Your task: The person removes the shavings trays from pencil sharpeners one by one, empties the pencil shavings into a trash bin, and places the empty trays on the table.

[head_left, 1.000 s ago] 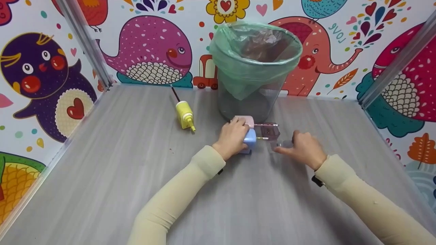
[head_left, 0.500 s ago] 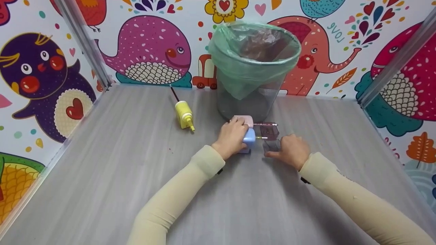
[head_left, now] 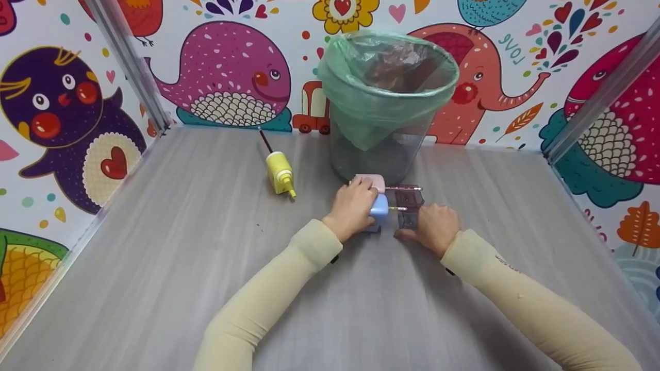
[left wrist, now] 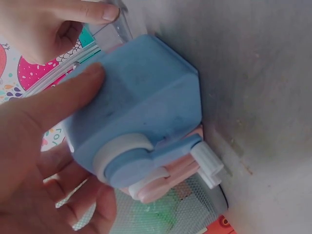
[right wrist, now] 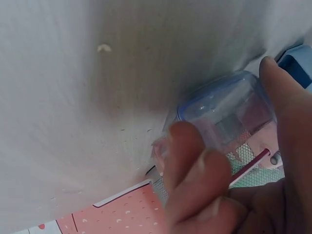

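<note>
My left hand [head_left: 352,206] grips a blue crank pencil sharpener [left wrist: 141,87], its thumb against the blue side and its fingers reaching over a pink crank pencil sharpener [head_left: 372,181] standing close behind. One pencil [head_left: 405,188] sticks out of the pink sharpener and another pencil [head_left: 398,208] out of the blue one, both pointing right. A reddish see-through shavings drawer [head_left: 410,197] lies right of the pink sharpener. My right hand [head_left: 435,226] holds a clear shavings drawer [right wrist: 219,105] between thumb and fingers, low over the table, its left end facing the blue sharpener across a small gap.
Right behind the sharpeners stands a mesh waste bin [head_left: 381,159] lined with a green bag [head_left: 376,111]. A yellow crank sharpener [head_left: 280,172] with a dark pencil in it is to the left on the grey table [head_left: 216,216]. Printed panels [head_left: 232,77] enclose the table.
My right hand has moved left with the clear drawer, bringing it near the blue sharpener and in front of the reddish drawer. The left hand has stayed in place on the sharpeners.
</note>
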`<control>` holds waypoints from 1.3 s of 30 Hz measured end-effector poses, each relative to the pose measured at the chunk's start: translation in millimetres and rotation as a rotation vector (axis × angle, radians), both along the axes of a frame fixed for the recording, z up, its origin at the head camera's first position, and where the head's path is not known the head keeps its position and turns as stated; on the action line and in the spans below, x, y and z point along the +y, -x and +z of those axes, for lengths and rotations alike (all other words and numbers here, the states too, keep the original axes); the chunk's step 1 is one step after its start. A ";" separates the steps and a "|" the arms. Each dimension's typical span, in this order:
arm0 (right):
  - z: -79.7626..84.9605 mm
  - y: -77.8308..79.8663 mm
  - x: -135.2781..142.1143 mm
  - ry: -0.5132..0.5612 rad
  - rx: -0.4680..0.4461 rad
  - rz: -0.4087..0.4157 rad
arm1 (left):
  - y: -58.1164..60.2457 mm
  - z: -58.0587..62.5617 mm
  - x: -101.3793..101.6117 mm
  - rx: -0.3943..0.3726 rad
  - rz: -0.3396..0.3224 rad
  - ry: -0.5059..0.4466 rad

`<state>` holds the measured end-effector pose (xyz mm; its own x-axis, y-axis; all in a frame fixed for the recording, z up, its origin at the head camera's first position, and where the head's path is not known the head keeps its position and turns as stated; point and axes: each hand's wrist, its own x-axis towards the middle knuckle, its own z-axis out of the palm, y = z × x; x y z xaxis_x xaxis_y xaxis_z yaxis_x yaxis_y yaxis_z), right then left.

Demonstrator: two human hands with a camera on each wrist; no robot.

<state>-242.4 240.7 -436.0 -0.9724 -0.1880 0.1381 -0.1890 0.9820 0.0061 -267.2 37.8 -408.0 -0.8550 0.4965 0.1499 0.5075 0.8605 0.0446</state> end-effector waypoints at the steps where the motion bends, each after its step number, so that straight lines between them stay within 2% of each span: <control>1: -0.3 0.3 -0.3 -0.004 0.002 0.000 | 0.1 0.1 0.2 -0.007 0.002 0.001; 9: 0.6 3.3 -2.0 -0.045 -0.046 -0.013 | 0.0 0.4 1.3 -0.019 0.005 -0.001; 19: 1.3 7.5 -3.1 -0.022 -0.061 0.001 | -0.8 0.9 1.0 -0.010 0.006 -0.001; 27: -3.7 10.3 -6.2 -0.082 0.044 0.011 | -0.5 -1.0 0.5 0.036 -0.005 0.001; 34: -0.7 11.9 -6.9 -0.086 -0.021 -0.003 | 0.0 0.2 2.0 0.008 0.004 0.020; 39: 0.3 13.0 -6.6 -0.084 -0.035 -0.003 | 0.1 0.9 2.2 -0.016 0.015 0.031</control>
<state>-255.4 234.1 -435.8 -0.9769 -0.1947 0.0880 -0.1876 0.9788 0.0820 -267.3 39.9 -407.1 -0.8643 0.4882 0.1212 0.4944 0.8688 0.0255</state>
